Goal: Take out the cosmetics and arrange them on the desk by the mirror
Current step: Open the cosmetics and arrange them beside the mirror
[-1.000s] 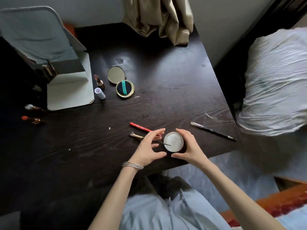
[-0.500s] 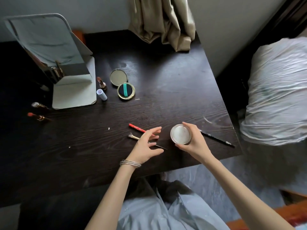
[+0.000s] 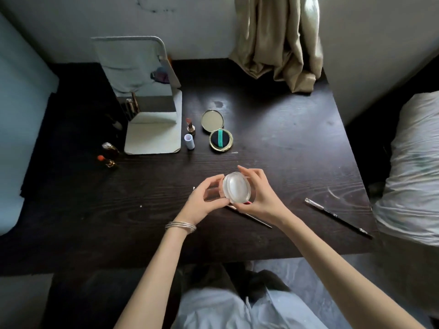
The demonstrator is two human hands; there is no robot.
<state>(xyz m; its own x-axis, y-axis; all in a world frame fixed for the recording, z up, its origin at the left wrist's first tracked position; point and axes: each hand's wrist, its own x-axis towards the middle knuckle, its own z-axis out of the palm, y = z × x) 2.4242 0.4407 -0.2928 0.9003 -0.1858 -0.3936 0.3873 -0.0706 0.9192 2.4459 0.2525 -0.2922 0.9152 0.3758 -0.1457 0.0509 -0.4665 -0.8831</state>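
I hold a round clear jar with a white lid (image 3: 236, 187) tilted above the middle of the dark desk (image 3: 297, 138). My right hand (image 3: 262, 193) grips its right side. My left hand (image 3: 204, 200) cups its left side, fingers on the rim. A standing mirror (image 3: 142, 74) is at the back left. Beside its base stand an uncapped lipstick (image 3: 190, 126) and a white cap (image 3: 189, 141). An open gold compact (image 3: 217, 132) with a dark puff lies to their right. Two more lipsticks (image 3: 108, 154) lie left of the mirror base.
A thin brush (image 3: 251, 216) lies under my hands, partly hidden, with a bit of a red pencil (image 3: 247, 203) showing. A black pencil (image 3: 337, 217) lies near the desk's right edge. A beige curtain (image 3: 280, 43) hangs at the back. A bed (image 3: 418, 162) is on the right.
The jar has been lifted off the desk and brought leftward and further in. My left hand has closed onto it, so both hands hold it. The camera view has tilted.
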